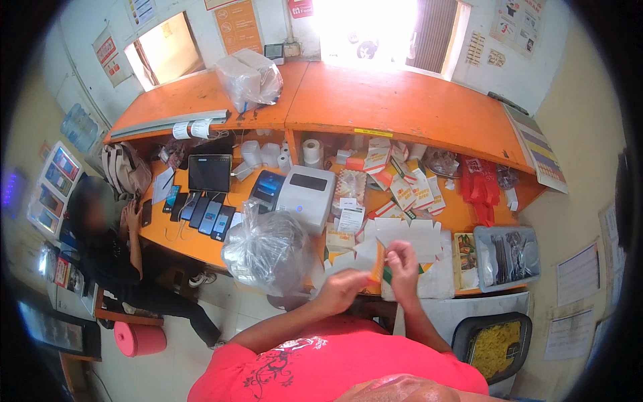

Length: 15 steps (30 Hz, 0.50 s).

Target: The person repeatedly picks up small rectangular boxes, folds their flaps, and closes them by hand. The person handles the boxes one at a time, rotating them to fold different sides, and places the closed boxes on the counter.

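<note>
Close in front of me, a cardboard carton piece (378,262) with an orange face and a pale flap is held up between both hands. My left hand (340,291) pinches its lower left side. At its right edge, my right hand (403,269) grips with curled fingers. Unfolded white carton blanks (408,234) lie on the orange counter just beyond. Farther back is a loose pile of printed cartons (410,191) in white, orange and green. A clear plastic bag (266,251), full and knotted at the top, sits left of my left hand.
A grey label printer (305,194), several phones (207,216) and a tablet (209,173) stand to the left. On the right are a grey-blue bin (508,258) with packets and red bags (479,187). A person in dark clothes (100,248) sits far left.
</note>
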Motion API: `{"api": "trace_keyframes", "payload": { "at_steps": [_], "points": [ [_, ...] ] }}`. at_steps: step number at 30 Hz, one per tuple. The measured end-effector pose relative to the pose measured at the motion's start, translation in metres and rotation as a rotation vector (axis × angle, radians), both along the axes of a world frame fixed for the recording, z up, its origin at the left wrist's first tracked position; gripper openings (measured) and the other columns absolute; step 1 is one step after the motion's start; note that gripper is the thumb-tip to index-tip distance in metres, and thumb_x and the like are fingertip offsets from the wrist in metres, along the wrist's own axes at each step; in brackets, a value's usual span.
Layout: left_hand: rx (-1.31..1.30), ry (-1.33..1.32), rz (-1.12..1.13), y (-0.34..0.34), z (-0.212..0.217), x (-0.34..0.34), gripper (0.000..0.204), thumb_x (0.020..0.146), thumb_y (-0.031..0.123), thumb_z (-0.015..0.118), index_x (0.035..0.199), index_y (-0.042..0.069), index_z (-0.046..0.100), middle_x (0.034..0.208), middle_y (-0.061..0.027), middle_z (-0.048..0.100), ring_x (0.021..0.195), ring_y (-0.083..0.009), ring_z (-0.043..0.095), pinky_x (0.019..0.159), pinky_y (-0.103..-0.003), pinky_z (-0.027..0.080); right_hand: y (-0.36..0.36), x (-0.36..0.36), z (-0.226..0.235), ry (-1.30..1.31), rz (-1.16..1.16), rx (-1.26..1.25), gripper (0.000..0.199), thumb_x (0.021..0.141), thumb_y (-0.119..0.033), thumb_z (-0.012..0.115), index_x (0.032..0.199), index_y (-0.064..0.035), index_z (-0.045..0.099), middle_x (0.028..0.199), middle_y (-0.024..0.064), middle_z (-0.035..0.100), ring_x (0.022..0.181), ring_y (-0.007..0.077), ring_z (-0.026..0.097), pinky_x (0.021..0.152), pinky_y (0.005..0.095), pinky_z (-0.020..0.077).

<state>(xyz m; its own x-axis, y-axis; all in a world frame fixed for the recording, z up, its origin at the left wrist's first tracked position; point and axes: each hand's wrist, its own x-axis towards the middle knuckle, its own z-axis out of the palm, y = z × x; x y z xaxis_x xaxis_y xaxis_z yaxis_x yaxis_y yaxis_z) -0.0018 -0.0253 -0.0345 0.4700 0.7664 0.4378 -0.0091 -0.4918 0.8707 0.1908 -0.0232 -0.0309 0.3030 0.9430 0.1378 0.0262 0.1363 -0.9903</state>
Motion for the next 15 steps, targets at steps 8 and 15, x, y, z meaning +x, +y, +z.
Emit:
{"api": "trace_keyframes", "payload": {
  "at_steps": [8, 15],
  "points": [
    [0.155, 0.513, -0.825, 0.002, -0.025, 0.032, 0.025, 0.09, 0.016, 0.065, 0.112, 0.007, 0.071, 0.096, -0.014, 0.072, 0.089, -0.0338, 0.069, 0.08, -0.042, 0.053, -0.004, 0.049, -0.024, -0.851, 0.847, -0.435, 0.031, 0.097, -0.022, 0.055, 0.116, -0.0004, 0.066, 0.102, 0.0227, 0.069, 0.096, 0.0382, 0.066, 0.088, 0.0414, 0.0512],
    [-0.281, 0.368, -0.312, 0.013, -0.019, 0.03, 0.035, 0.101, 0.03, 0.061, 0.12, 0.001, 0.067, 0.104, -0.0143, 0.072, 0.093, -0.0251, 0.07, 0.086, -0.037, 0.053, -0.009, 0.074, 0.02, -0.826, 0.303, -0.249, 0.024, 0.094, -0.012, 0.056, 0.111, 0.0002, 0.068, 0.105, 0.0277, 0.068, 0.101, 0.0408, 0.066, 0.082, 0.0432, 0.0525]
  ]
}}
